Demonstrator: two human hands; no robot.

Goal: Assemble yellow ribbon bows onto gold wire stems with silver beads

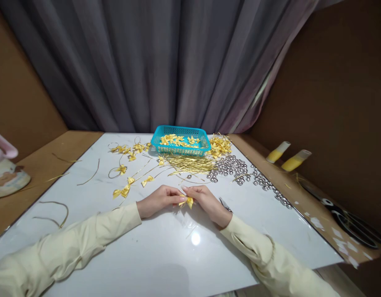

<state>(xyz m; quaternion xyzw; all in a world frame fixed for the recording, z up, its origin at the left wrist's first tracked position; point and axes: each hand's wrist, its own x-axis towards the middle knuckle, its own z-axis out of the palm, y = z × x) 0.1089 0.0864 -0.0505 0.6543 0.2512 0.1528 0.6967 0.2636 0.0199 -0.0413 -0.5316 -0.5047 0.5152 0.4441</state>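
Observation:
A small yellow ribbon bow is pinched between my two hands above the middle of the white board. My left hand grips it from the left with thumb and fingers closed. From the other side my right hand pinches it, thumb tip near the left fingertips. Part of the bow is hidden by the fingers. Loose yellow bows lie to the left of my left hand. Just right of my right hand, a small metal tool shows partly from behind the wrist.
A turquoise basket at the back holds yellow bows. Gold ties lie before it, with silver bells or beads and a pile of bows to the right. Large black scissors and two yellow-filled tubes flank the right edge.

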